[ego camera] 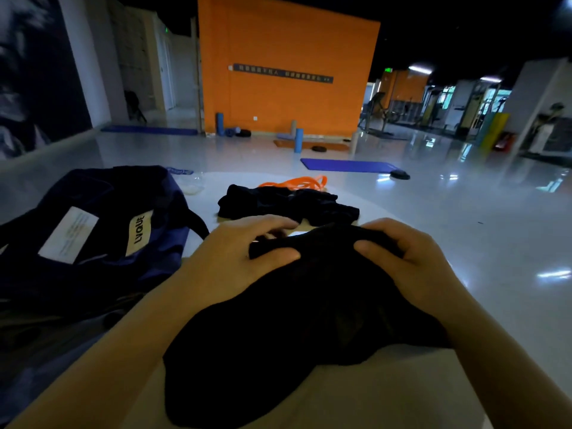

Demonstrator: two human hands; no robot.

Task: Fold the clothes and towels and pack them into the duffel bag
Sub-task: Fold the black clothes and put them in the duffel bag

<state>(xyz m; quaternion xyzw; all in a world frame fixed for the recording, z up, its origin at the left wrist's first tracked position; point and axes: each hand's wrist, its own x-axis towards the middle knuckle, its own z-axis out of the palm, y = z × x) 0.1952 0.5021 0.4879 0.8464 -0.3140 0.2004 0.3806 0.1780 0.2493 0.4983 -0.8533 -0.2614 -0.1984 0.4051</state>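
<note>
Closest to you, a black garment [297, 308] lies spread and rumpled on the white worktop [387, 394], its far edge bunched between your hands. You look early in the job: this piece is not yet folded, a second dark garment [288, 204] sits crumpled further back on the worktop, and the navy duffel bag [102, 230] lies to your left, just beside the cloth; whether anything is packed inside it cannot be told. An orange cord [297, 182] lies coiled behind the far garment.

Your left hand [238, 255] pinches the far edge, thumb pressed on top of the fabric, the other fingers [272, 224] reaching past it and blurred. Your right hand [408, 258] has its fingers [370, 246] curled down, gripping a bunch of the same edge. Both hands hold this garment and nothing else.
</note>
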